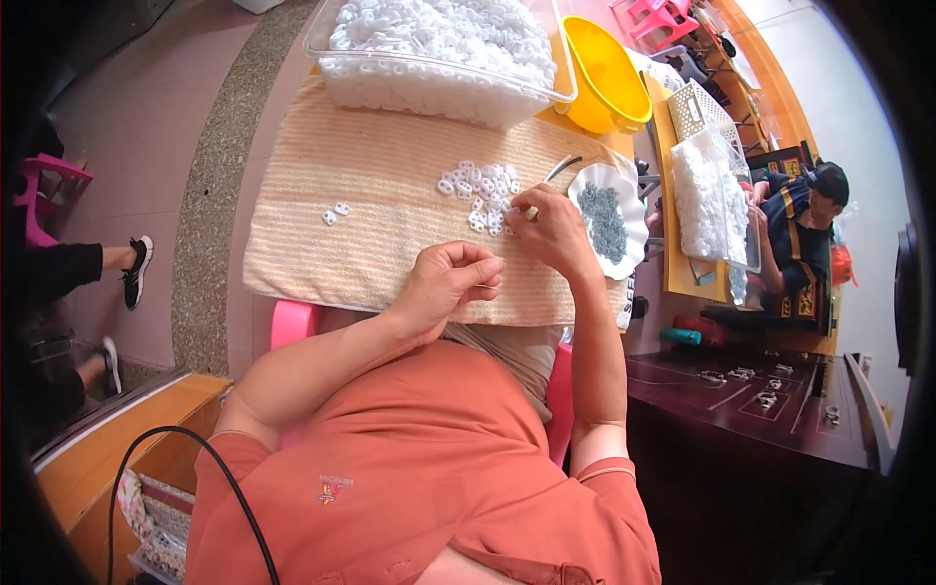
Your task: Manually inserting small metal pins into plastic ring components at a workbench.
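Note:
My left hand (450, 286) is above the near part of the towel, thumb and forefinger pinched together. Whatever is between those fingertips is too small to make out. At the right edge of a loose pile of small white two-holed plastic pieces (485, 185), my right hand (552, 226) is closed, its fingertips down by the pieces; what they grip is hidden. Two more white pieces (335, 213) lie apart on the left of the towel. A white scalloped dish (636, 219) of small grey metal parts (604, 216) is just right of my right hand.
A striped beige towel (312, 175) covers the table. Behind stand a clear bin (439, 97) full of white pieces and a yellow basin (606, 78). A thin dark-tipped tool (564, 168) lies near the dish. At right, another person (804, 219) sits by a second bin (710, 200).

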`<act>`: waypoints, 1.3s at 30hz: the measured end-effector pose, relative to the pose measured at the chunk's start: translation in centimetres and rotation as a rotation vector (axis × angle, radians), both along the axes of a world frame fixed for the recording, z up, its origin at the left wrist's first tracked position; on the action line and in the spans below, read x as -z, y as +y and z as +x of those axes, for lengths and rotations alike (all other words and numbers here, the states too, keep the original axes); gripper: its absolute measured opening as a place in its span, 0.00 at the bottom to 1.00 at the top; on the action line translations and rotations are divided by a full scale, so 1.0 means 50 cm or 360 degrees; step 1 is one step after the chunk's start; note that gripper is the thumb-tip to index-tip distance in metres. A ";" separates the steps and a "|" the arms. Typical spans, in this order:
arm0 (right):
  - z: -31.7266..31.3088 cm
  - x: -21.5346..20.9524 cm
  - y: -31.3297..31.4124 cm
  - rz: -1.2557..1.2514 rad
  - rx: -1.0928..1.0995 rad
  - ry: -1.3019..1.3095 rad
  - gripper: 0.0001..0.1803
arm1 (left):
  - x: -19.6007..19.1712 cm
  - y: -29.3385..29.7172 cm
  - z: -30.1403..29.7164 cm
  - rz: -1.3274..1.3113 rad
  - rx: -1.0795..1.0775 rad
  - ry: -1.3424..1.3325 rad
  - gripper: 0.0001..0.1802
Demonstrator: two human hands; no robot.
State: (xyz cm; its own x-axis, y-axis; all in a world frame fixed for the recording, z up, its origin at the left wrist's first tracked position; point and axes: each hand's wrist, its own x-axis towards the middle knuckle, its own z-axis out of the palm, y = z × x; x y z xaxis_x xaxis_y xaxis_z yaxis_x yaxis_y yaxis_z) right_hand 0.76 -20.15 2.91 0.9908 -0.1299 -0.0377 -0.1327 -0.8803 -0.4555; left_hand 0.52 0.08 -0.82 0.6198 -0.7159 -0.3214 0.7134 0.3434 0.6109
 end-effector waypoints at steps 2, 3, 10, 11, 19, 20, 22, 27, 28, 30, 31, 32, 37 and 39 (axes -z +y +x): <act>-0.001 -0.002 0.000 0.0038 0.0009 0.0028 0.10 | 0.000 0.000 0.000 -0.0001 -0.0004 0.0001 0.05; -0.001 -0.001 -0.001 0.0039 0.0009 0.0028 0.10 | 0.000 -0.001 -0.001 0.0001 -0.0003 0.0002 0.05; 0.004 0.005 0.005 0.0044 0.0026 -0.0073 0.11 | 0.000 0.000 -0.002 0.0012 0.0003 -0.0002 0.05; 0.006 0.009 0.007 0.0019 0.0005 -0.0136 0.12 | -0.003 0.000 -0.002 0.0012 0.0003 -0.0002 0.05; 0.006 0.031 0.011 0.0029 -0.0051 -0.0306 0.11 | -0.008 -0.003 -0.004 0.0021 -0.0042 0.0028 0.05; 0.006 0.031 0.011 0.0017 -0.0071 -0.0349 0.10 | -0.007 -0.003 -0.005 0.0021 -0.0043 0.0028 0.05; 0.006 0.030 0.013 0.0041 -0.0050 -0.0314 0.10 | -0.005 -0.003 -0.005 0.0034 -0.0040 0.0027 0.05; 0.003 0.031 0.010 0.0131 -0.0036 -0.0255 0.08 | 0.002 -0.001 -0.005 0.0037 -0.0012 -0.0002 0.05; 0.002 0.032 0.008 0.0145 -0.0046 -0.0259 0.09 | 0.003 -0.002 -0.004 0.0037 -0.0011 -0.0002 0.05; -0.003 0.037 0.004 0.0158 -0.0053 -0.0259 0.09 | -0.002 -0.003 -0.005 0.0024 -0.0029 0.0010 0.05; -0.008 0.041 0.004 0.0101 -0.0056 -0.0330 0.09 | -0.005 -0.004 -0.005 0.0012 -0.0048 0.0020 0.05; -0.011 0.041 0.007 0.0047 -0.0063 -0.0402 0.09 | -0.005 -0.004 -0.005 0.0014 -0.0050 0.0021 0.05; -0.027 0.025 0.021 -0.0051 0.0033 -0.0303 0.09 | -0.006 -0.003 -0.006 0.0044 -0.0058 0.0043 0.05; -0.027 0.023 0.022 -0.0010 0.0049 -0.0231 0.08 | -0.004 -0.003 -0.005 0.0037 -0.0052 0.0037 0.05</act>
State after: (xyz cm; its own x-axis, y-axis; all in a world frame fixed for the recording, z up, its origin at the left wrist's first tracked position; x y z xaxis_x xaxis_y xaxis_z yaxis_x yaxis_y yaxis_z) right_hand -0.56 -19.04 1.75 0.9813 -0.1603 0.1067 -0.0930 -0.8796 -0.4666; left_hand 0.27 -0.09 -0.62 0.6348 -0.6875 -0.3526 0.7163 0.3525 0.6023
